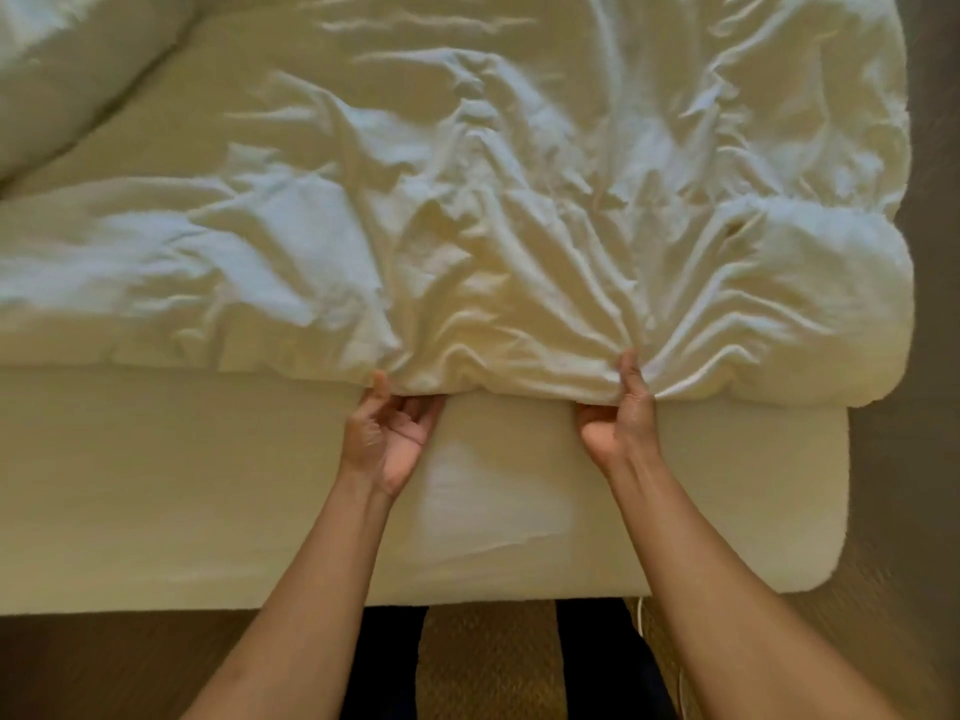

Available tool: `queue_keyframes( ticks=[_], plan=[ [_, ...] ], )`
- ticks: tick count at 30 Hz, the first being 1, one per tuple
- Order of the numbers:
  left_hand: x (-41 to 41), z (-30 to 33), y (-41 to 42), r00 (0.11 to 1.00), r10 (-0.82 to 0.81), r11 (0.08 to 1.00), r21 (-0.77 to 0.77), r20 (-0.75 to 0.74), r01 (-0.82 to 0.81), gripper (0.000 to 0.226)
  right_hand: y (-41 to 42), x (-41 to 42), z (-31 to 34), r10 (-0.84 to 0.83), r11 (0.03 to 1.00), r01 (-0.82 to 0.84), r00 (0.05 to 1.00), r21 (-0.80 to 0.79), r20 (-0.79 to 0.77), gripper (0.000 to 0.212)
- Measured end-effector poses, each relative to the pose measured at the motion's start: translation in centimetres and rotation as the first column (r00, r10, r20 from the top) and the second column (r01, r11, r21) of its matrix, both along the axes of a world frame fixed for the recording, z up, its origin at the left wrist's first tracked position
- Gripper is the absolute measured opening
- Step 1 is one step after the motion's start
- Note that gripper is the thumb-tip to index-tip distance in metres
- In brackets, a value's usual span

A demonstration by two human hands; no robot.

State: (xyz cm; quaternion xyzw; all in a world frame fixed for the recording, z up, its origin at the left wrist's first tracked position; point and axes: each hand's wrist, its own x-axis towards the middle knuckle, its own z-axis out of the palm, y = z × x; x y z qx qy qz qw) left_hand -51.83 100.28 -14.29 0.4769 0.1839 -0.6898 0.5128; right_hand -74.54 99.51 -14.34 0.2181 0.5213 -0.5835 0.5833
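Left hand (388,433) and right hand (621,415) each clutch the duvet (519,226) by its near edge; soft, puffy, probably light, better gripped nearer corners.

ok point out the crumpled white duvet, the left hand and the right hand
crumpled white duvet (519,226), head view, its wrinkled middle
left hand (389,439), head view, its palm
right hand (623,423), head view, middle of the hand

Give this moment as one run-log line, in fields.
left hand: grips near edge of crumpled white fabric duvet | right hand: pinches same edge | cream mattress: near strip uncovered
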Motion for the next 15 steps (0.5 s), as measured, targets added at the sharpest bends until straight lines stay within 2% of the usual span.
queue_keyframes(
  ticks=[1, 3, 4, 6, 8, 9, 12, 15],
  plan=[
    [1.7, 0.3, -0.5, 1.000, 0.001, 0.998, -0.065, -0.012, -0.001, 0.029, -0.4, 2.5, 0.7, 0.017, 1.000, -0.017, 0.999, 0.004, 0.043, 0.025],
    [5.6, 1.1, -2.5, 1.000, -0.003, 0.987, -0.162, -0.014, 0.001, 0.052, -1.1, 9.0, 1.5, 0.098, 0.995, -0.099, 0.990, 0.003, 0.098, 0.021],
    [7.4, 1.3, -3.9, 1.000, 0.000, 0.990, -0.144, 0.007, 0.001, 0.058, -1.6, 12.1, 1.6, 0.153, 0.988, -0.155, 0.981, 0.005, 0.115, 0.018],
    [10.8, 1.4, -7.1, 0.996, 0.006, 0.998, -0.063, 0.092, 0.000, 0.044, -3.4, 17.3, 1.8, 0.239, 0.971, -0.241, 0.959, -0.007, 0.151, 0.012],
    [13.7, 1.3, -9.1, 0.981, 0.057, 0.997, 0.048, 0.183, -0.067, 0.025, -5.6, 19.6, 2.4, 0.271, 0.961, -0.277, 0.950, 0.015, 0.153, 0.016],
    [15.1, 0.8, -9.4, 0.976, 0.088, 0.992, 0.070, 0.198, -0.104, 0.025, -6.2, 20.3, 2.7, 0.283, 0.958, -0.285, 0.946, -0.010, 0.156, 0.019],
    [14.2, -1.3, -5.9, 0.983, 0.087, 0.985, 0.132, 0.163, -0.109, 0.039, -3.2, 18.4, 1.6, 0.292, 0.956, -0.290, 0.955, -0.030, 0.050, 0.025],
    [13.2, -2.2, -3.3, 0.993, 0.075, 0.984, 0.156, 0.096, -0.089, 0.030, 1.5, 17.4, -0.1, 0.218, 0.973, -0.221, 0.975, 0.070, 0.049, 0.032]
  ],
)
